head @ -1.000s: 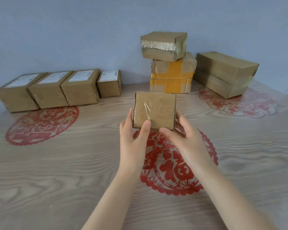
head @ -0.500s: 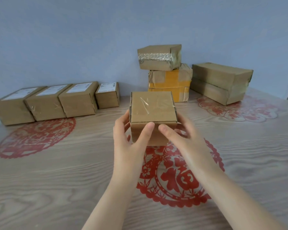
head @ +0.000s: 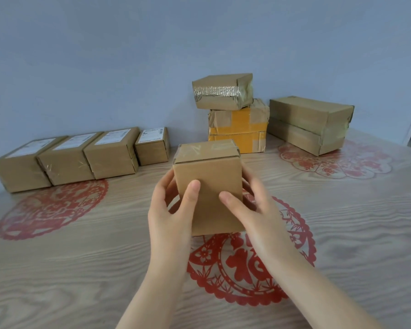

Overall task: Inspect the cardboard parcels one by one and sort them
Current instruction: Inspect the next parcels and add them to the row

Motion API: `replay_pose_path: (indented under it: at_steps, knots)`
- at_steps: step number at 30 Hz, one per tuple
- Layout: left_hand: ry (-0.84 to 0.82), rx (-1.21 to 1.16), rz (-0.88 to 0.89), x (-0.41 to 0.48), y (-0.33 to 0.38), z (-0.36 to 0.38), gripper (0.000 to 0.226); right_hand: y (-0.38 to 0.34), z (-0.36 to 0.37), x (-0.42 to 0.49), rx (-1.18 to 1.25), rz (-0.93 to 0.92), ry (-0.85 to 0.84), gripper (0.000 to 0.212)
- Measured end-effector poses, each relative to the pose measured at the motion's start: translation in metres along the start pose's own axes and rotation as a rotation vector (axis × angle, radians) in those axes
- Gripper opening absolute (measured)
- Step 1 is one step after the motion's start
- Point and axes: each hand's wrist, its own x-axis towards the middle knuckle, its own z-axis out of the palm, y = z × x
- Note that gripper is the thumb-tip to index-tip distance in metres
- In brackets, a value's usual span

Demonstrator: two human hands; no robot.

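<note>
A small plain cardboard parcel (head: 209, 181) is held up over the middle of the table, its taped face turned upward and a bare side facing me. My left hand (head: 169, 214) grips its left side with the thumb on the near face. My right hand (head: 256, 214) grips its right side, thumb also on the near face. The fingers of both hands are hidden behind the parcel.
Several labelled parcels (head: 64, 157) stand in a row at the back left. At the back centre a tape-wrapped parcel (head: 222, 91) sits on a yellow-taped one (head: 239, 127). A long parcel (head: 309, 124) lies at the back right. Red paper-cut motifs (head: 247, 264) mark the wooden table (head: 81, 269).
Both hands have tipped the parcel, so its taped face went from facing me to facing up and a plain side now shows. The camera view tilted upward.
</note>
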Motion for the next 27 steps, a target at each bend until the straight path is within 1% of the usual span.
replay_pose_path:
  at_steps: [3,4,6,10,12,13,15,16,18,19,21,24,25,27]
  knots:
    - [0.000,0.076,0.027,-0.0015,-0.0029,0.0021,0.039,0.0028,-0.0001,0.0014,0.075,0.017,0.020,0.056]
    - [-0.009,0.093,0.031,-0.0009,-0.0027,0.0023,0.032,0.0031,0.0003,0.0013,0.075,0.021,0.016,0.052]
    - [-0.030,0.071,0.028,0.0006,-0.0001,0.0015,0.027,0.0033,0.0026,0.0007,0.060,0.016,0.007,0.048]
    - [-0.109,0.018,0.010,0.0011,0.0037,-0.0013,0.033,0.0001,0.0011,0.0011,0.076,0.014,0.049,0.050]
    - [-0.141,0.033,0.007,0.0006,0.0025,-0.0013,0.036,0.0000,-0.0015,0.0015,0.114,0.027,0.075,0.043]
    - [-0.140,0.030,0.006,0.0006,0.0016,-0.0011,0.036,0.0009,-0.0018,0.0012,0.107,0.032,0.084,0.044]
    - [-0.110,0.002,-0.005,0.0010,0.0017,-0.0010,0.038,0.0028,0.0006,0.0005,0.046,0.040,0.101,0.053]
    - [-0.092,-0.010,-0.011,0.0011,0.0014,-0.0011,0.045,0.0032,0.0024,0.0005,0.015,0.041,0.113,0.055]
    - [-0.066,-0.021,-0.029,0.0009,0.0006,-0.0003,0.058,0.0039,0.0045,0.0016,-0.009,0.032,0.132,0.052]
    - [-0.063,-0.019,-0.039,0.0002,0.0001,0.0008,0.059,0.0035,0.0044,0.0018,0.002,0.031,0.137,0.050]
    - [-0.071,-0.033,-0.063,-0.0014,-0.0008,0.0030,0.053,0.0028,0.0031,0.0007,0.050,0.028,0.129,0.050]
    - [-0.082,-0.085,-0.111,0.0004,-0.0010,0.0022,0.036,0.0006,0.0047,-0.0027,0.102,0.008,0.076,0.061]
    - [-0.083,-0.097,-0.118,0.0019,-0.0012,0.0006,0.035,0.0002,0.0061,-0.0029,0.106,0.002,0.066,0.065]
    - [-0.095,-0.103,-0.113,0.0038,-0.0025,-0.0015,0.044,-0.0004,0.0074,-0.0019,0.117,-0.001,0.066,0.069]
